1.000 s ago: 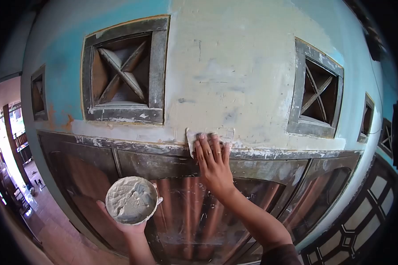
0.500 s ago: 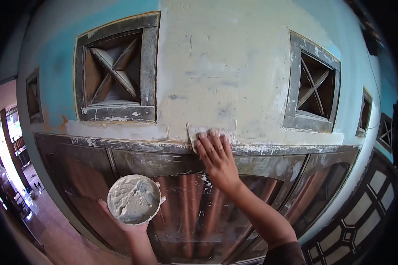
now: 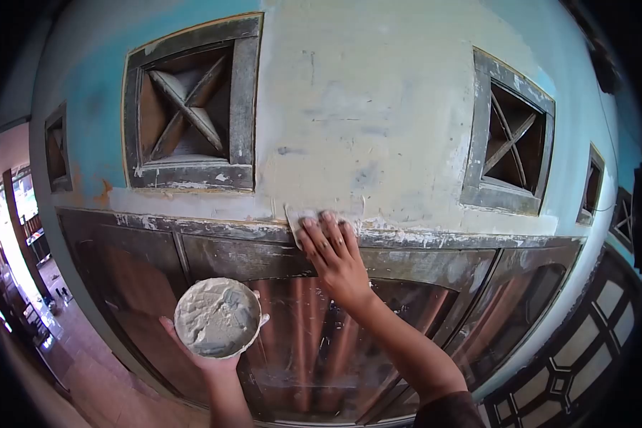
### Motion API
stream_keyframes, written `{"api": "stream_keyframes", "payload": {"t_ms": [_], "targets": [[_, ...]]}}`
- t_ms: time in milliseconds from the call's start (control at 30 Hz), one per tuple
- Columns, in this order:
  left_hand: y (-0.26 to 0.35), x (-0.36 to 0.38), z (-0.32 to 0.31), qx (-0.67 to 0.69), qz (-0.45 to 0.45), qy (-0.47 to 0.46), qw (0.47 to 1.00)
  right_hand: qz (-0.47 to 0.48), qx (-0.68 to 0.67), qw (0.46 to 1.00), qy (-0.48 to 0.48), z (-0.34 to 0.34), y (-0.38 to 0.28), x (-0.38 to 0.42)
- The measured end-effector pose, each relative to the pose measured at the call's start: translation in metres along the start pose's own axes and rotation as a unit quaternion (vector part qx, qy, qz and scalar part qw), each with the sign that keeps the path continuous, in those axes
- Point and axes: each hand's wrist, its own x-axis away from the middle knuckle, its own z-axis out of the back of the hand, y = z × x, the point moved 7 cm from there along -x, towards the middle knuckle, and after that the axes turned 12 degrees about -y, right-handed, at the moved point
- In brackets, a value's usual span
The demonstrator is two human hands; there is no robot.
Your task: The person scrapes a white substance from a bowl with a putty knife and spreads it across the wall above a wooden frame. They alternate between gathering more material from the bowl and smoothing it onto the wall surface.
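Observation:
My left hand (image 3: 217,360) holds a round tub of pale putty (image 3: 217,317) from below, in front of the glazed wooden panel. My right hand (image 3: 335,257) presses a thin flat scraper (image 3: 294,222) against the wall (image 3: 364,150), just above the dark wooden ledge. The fingers lie over the scraper and hide most of it. A small ridge of putty stands on the wall beside the fingertips. Cream filler with grey smudges covers the wall's middle, and blue paint shows at the sides.
Square wooden vents with crossed bars flank the filled wall, one at the left (image 3: 194,107) and one at the right (image 3: 510,135). Below the ledge (image 3: 435,239) are dark framed glass panes (image 3: 321,357). A bright doorway (image 3: 7,242) opens at the far left.
My right hand and the scraper have moved a little left and slightly down along the wall. The tub in my left hand has hardly moved.

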Motion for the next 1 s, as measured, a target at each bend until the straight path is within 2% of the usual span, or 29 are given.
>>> {"api": "stream_keyframes", "payload": {"t_ms": [33, 100, 133, 200, 233, 300, 333, 400, 433, 500, 533, 600, 633, 667, 700, 767, 800, 867, 967, 1000], "targets": [[0.002, 0.000, 0.000, 0.002, -0.004, 0.001, 1.000, 0.009, 0.002, 1.000, -0.008, -0.004, -0.001, 0.010], [0.001, 0.001, -0.018, -0.160, 0.077, -0.156, 0.972, 0.022, 0.001, 1.000, -0.018, -0.003, -0.006, 0.028], [0.008, 0.003, -0.014, -0.164, 0.076, -0.155, 0.971, 0.044, -0.029, 0.998, 0.018, 0.010, -0.013, 0.037], [0.024, 0.006, 0.004, -0.168, 0.022, -0.098, 0.981, 0.070, -0.063, 0.991, 0.099, 0.032, -0.021, 0.033], [0.026, 0.006, 0.004, -0.172, 0.019, -0.096, 0.980, 0.072, -0.068, 0.990, 0.100, 0.034, -0.021, 0.022], [0.032, 0.006, 0.001, -0.179, 0.014, -0.062, 0.982, 0.067, -0.056, 0.992, 0.088, 0.035, -0.017, -0.007], [0.034, 0.005, -0.007, -0.181, 0.012, -0.063, 0.981, 0.041, -0.039, 0.997, 0.048, 0.028, -0.017, -0.020], [0.031, 0.003, -0.031, -0.206, 0.040, -0.133, 0.969, 0.029, -0.032, 0.999, 0.024, 0.010, -0.017, -0.024], [0.039, 0.002, -0.028, -0.206, 0.038, -0.132, 0.969, 0.016, -0.025, 1.000, -0.002, -0.002, -0.018, -0.024], [0.067, 0.001, -0.013, -0.174, -0.018, -0.075, 0.982, 0.027, -0.014, 1.000, -0.004, -0.009, -0.022, -0.007], [0.059, 0.002, -0.039, -0.207, 0.040, -0.196, 0.958, 0.041, -0.018, 0.999, -0.013, -0.010, -0.024, 0.004], [0.071, 0.006, -0.045, -0.180, 0.016, -0.172, 0.968, 0.066, -0.054, 0.996, 0.000, -0.001, -0.032, 0.022], [0.075, 0.006, -0.044, -0.146, -0.010, -0.148, 0.978, 0.077, -0.046, 0.995, 0.042, 0.013, -0.038, 0.021], [0.076, 0.004, -0.051, -0.175, -0.012, -0.200, 0.964, 0.076, -0.048, 0.995, 0.035, 0.021, -0.037, 0.011], [0.074, 0.003, -0.054, -0.180, -0.010, -0.196, 0.964, 0.069, -0.054, 0.996, 0.023, 0.027, -0.034, -0.002], [0.074, 0.002, -0.045, -0.136, -0.046, -0.106, 0.984, 0.043, -0.029, 0.998, 0.033, 0.025, -0.025, -0.032], [0.072, 0.001, -0.041, -0.133, -0.046, -0.109, 0.984, 0.031, -0.016, 0.999, 0.015, 0.012, -0.020, -0.038], [0.071, 0.000, -0.030, -0.235, -0.038, -0.101, 0.966, 0.040, -0.001, 0.999, 0.011, 0.001, -0.017, -0.027], [0.077, 0.001, -0.015, -0.214, -0.017, -0.125, 0.969, 0.051, 0.019, 0.998, -0.015, 0.002, -0.014, 0.008], [0.068, 0.000, -0.022, -0.208, 0.013, -0.167, 0.964, 0.053, -0.014, 0.998, -0.015, 0.009, -0.013, 0.019]]}}
